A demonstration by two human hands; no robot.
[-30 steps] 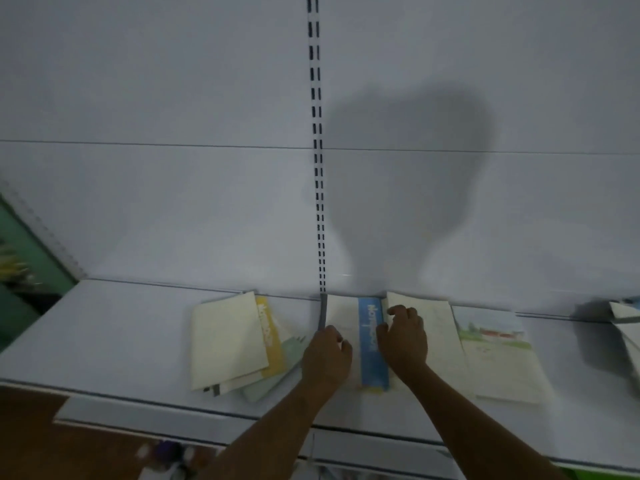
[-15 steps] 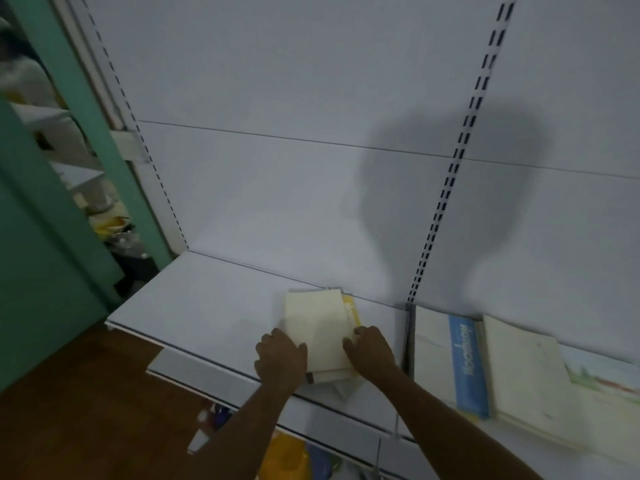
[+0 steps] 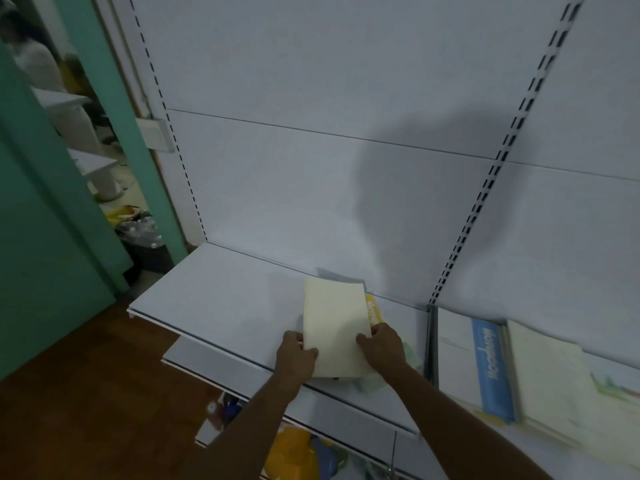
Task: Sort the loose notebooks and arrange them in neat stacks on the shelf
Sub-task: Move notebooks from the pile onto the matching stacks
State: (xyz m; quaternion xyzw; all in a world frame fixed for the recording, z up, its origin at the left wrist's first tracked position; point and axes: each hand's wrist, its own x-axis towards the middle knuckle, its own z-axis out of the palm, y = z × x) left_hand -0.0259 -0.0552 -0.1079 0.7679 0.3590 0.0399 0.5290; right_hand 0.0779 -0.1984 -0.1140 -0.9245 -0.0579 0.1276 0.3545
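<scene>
Head view: both hands, left and right, grip the cream notebook beside the blue-spined notebook.

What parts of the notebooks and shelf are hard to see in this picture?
All in the head view:
- Yellow notebook: mostly covered by the cream notebook; its lettering is unreadable.
- Lower notebooks in that pile: hidden under the cream one and the right hand.
- Left hand: its fingertips are tucked behind the pile's edge.
- Landscape notebook: blurred, cut off by the right edge.
- Items under the shelf: blurred, partly blocked by the arms.
</scene>
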